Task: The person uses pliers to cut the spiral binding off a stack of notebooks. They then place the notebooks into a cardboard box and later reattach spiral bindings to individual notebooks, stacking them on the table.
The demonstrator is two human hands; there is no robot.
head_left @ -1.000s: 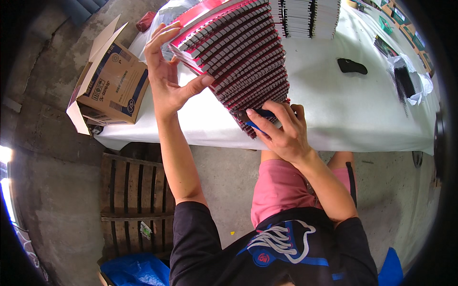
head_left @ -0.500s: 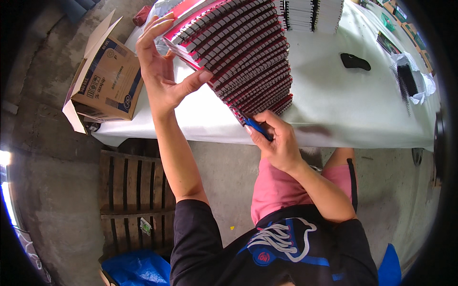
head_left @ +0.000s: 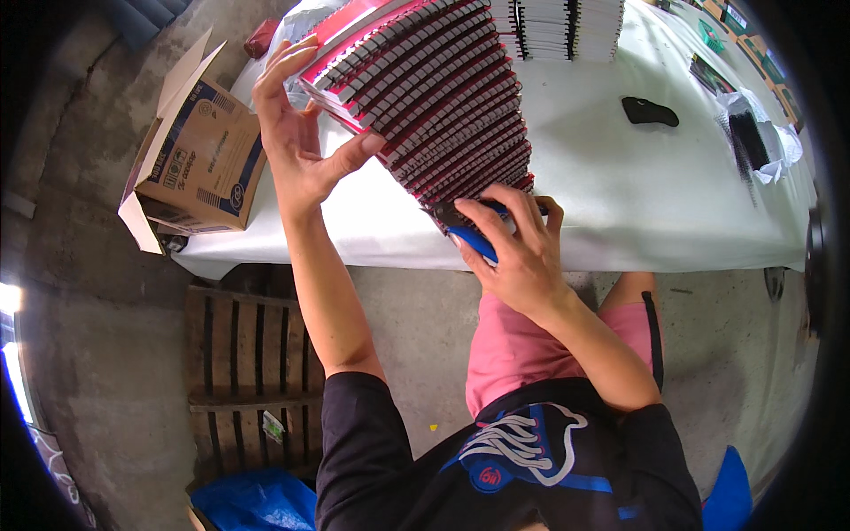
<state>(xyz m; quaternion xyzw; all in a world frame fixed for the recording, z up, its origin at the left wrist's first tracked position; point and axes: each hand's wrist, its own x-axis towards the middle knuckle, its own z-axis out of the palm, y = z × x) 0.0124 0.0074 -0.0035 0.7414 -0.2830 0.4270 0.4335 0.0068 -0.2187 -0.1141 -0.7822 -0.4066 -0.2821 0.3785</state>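
A tall stack of red-covered spiral-bound notebooks stands on the white-covered table, its coil spines facing me. My left hand rests against the stack's left edge, fingers stretched out and thumb spread apart, bracing it. In my right hand is a pair of blue-handled pliers, gripped with the fingers wrapped around the handles. The jaws of the pliers are at the lower left corner of the stack, touching or close to the lowest coils; their exact bite is hidden.
An open cardboard box sits left of the stack. Behind it stand white spiral-bound books. On the table's right lie a black pouch-like item and black coils in white wrapping. A wooden pallet is on the floor.
My right hand has shifted slightly, its fingers opening wider over the pliers, whose jaws now sit at the stack's bottom corner. The left hand stays against the stack.
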